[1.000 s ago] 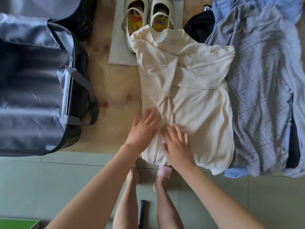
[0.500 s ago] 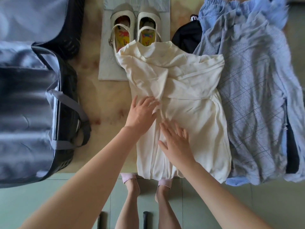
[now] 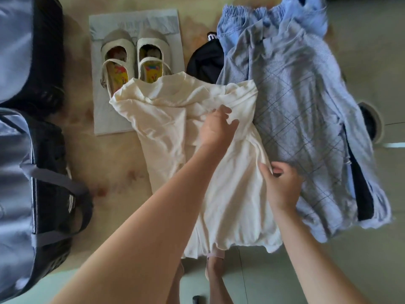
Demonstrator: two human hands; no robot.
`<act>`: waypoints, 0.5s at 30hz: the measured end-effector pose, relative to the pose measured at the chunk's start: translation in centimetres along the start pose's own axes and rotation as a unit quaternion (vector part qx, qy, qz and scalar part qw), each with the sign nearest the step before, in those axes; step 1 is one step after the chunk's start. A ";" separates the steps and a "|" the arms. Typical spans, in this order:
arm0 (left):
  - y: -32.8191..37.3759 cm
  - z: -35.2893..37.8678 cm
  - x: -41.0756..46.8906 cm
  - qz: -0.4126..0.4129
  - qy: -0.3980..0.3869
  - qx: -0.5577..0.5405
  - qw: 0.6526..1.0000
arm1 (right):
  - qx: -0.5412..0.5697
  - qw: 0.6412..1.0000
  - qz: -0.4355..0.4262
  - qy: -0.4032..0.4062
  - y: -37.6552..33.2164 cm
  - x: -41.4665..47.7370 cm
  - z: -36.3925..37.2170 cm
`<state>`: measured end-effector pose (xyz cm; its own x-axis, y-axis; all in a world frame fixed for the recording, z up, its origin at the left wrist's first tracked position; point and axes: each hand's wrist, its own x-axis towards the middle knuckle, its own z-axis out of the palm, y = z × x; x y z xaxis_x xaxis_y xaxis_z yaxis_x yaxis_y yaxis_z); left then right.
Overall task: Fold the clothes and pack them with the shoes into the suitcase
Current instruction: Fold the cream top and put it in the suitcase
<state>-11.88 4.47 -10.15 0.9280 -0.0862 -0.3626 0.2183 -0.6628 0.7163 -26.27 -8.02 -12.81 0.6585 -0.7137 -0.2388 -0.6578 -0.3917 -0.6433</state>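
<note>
The beige marbled worktop (image 3: pixel 114 163) carries everything, with green floor tiles (image 3: pixel 263 277) showing beyond its near edge. At the left the suitcase (image 3: pixel 26 172) lies open, with a grey lining, a black shell and grey straps across its right side. On the right a pile of blue clothes (image 3: pixel 295 106) is spread out, a checked piece on top and a gathered waistband at the far end.

Between the two, in the middle of the worktop, lies the cream top (image 3: pixel 166 128), collar at the far end. Its hem hangs over the near edge of the worktop and its right side touches the blue pile. Its left sleeve is folded in across the body. A black garment (image 3: pixel 206 62) shows just beyond the cream top, tucked against the blue clothes.

Far and left of centre a pale grey bag (image 3: pixel 135 20) lies flat, with the pair of cream strap shoes (image 3: pixel 133 53) standing on it side by side, toes pointing away. The collar of the cream top covers their heels.

The left hand (image 3: pixel 217 128) reaches across the cream top to its right shoulder. Its fingers (image 3: pixel 224 109) and thumb are bent around a fold of the right sleeve, the cloth bunched between them, though blur softens the detail. The right hand (image 3: pixel 282 185) is nearer, at the right edge of the cream top. Its fingers (image 3: pixel 279 170) are curled tight and pinch that edge against the thumb, lifting a ridge of cloth where it meets the blue clothes.
</note>
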 end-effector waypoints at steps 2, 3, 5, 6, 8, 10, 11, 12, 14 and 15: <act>1.2 1.7 0.5 -0.003 -0.013 -0.002 1.000 | 0.014 1.000 0.015 -0.001 0.5 -0.1 -0.2; 1.6 2.4 0.8 -0.005 -0.014 -0.002 1.000 | 0.022 1.000 0.021 0.003 0.7 0.0 -0.2; 2.4 3.6 1.3 -0.010 -0.001 0.013 1.000 | 0.023 1.000 0.018 0.001 1.1 0.1 -0.2; 2.7 4.1 1.6 -0.011 0.010 0.033 0.999 | 0.017 1.000 0.005 -0.001 1.1 0.0 -0.1; 3.3 5.0 2.1 -0.017 0.031 0.083 0.996 | 0.018 1.000 -0.012 0.002 1.0 -0.1 -0.1; 3.8 5.6 2.7 -0.032 0.047 0.123 0.991 | 0.042 0.999 -0.001 -0.003 0.4 -0.5 -0.4; 3.9 5.9 3.0 -0.039 0.056 0.140 0.988 | 0.050 0.999 0.002 -0.006 0.2 -0.8 -0.6; 4.0 6.1 3.3 -0.044 0.064 0.158 0.984 | 0.051 0.999 0.000 -0.009 0.1 -1.2 -0.6; 4.0 6.6 3.8 -0.049 0.081 0.186 0.978 | 0.046 0.999 -0.009 -0.015 0.1 -2.1 -0.8; 3.8 6.7 3.9 -0.048 0.089 0.192 0.976 | 0.046 0.999 -0.010 -0.021 0.1 -2.5 -0.8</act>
<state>-9.43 -3.43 -12.85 0.9539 0.0985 -0.2834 0.2096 -0.8947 0.3945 -28.28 -6.76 -11.69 0.6866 -0.6812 -0.2541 -0.6095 -0.3487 -0.7120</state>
